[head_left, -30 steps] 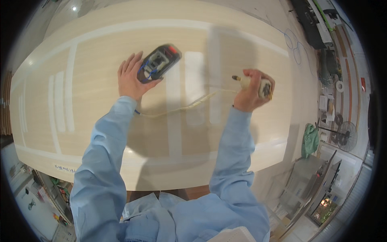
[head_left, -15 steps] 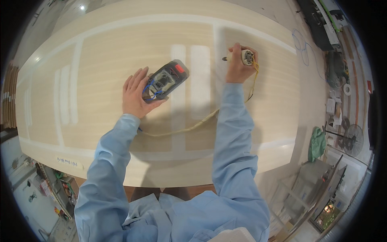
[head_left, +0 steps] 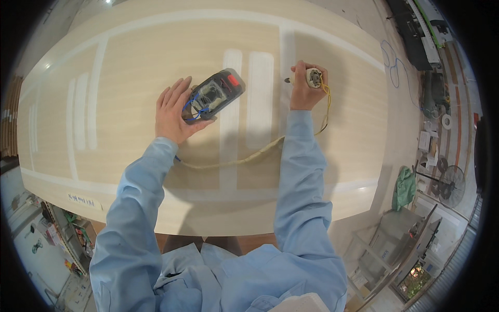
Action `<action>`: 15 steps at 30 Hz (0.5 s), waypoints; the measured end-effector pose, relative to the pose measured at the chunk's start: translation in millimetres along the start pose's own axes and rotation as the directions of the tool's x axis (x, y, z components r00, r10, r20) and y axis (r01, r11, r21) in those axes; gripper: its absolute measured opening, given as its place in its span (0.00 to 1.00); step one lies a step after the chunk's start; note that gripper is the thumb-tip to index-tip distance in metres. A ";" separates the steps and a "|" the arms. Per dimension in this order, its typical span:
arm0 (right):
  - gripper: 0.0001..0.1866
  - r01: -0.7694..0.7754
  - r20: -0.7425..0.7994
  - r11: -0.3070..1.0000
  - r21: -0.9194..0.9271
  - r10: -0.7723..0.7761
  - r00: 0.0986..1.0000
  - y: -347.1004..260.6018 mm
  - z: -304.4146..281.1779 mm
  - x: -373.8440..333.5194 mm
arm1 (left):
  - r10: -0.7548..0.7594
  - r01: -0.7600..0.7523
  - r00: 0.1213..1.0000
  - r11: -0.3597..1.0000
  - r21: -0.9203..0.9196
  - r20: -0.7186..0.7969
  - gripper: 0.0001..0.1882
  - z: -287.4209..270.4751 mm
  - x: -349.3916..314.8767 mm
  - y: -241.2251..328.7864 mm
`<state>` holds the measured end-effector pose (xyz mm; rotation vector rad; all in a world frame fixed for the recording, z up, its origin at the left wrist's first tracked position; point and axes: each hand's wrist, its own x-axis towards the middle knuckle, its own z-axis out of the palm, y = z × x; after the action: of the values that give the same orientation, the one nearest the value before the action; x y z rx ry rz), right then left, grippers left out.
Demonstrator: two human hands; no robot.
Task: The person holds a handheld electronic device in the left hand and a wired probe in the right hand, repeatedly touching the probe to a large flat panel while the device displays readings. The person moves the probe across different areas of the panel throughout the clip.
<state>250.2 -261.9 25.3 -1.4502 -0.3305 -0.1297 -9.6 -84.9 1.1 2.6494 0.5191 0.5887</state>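
Note:
A black power-tool battery pack (head_left: 212,96) with a red button lies on a large cream panel (head_left: 325,151) with white stripes. Blue wires run from its open top, where a whitish patch surrounds a dark centre. My left hand (head_left: 173,111) clasps the pack's near left end, thumb along one side, fingers stretched along the other. To the right, my right hand (head_left: 306,94) is closed around a small cylindrical motor tool (head_left: 313,78). A dark tip (head_left: 287,80) pokes out on its left. A taped cable (head_left: 244,161) and yellow wires link the tool toward the pack.
The panel's near edge lies just in front of my body. Beyond its right side are a blue cord (head_left: 396,73), a standing fan (head_left: 451,185), a green cloth or bag (head_left: 404,190) and a metal frame (head_left: 382,255). Shelving (head_left: 62,231) stands at the lower left.
My right hand has come slightly nearer to me with the motor tool. The left hand keeps its hold on the battery pack, and the whole view has shifted a little.

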 end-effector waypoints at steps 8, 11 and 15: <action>0.10 0.058 -0.012 0.998 0.024 -0.058 0.998 -11.9 -16.8 -19.6 | 0.009 -0.008 1.000 1.000 -0.007 0.018 0.45 -0.8 -0.5 -2.0; 0.09 0.060 0.011 0.998 0.015 -0.060 0.998 -10.0 -19.2 -25.3 | -0.002 0.002 1.000 1.000 -0.006 0.022 0.45 -0.5 -1.8 -2.2; 0.10 0.110 -0.080 0.994 0.027 -0.107 0.991 -11.8 -25.0 -31.5 | 0.001 -0.001 1.000 1.000 -0.007 0.014 0.46 1.8 -0.9 -4.4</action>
<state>220.6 -291.6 25.0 -1.3929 -0.3459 -0.2674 -10.7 -82.0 -2.6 2.6455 0.5106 0.5707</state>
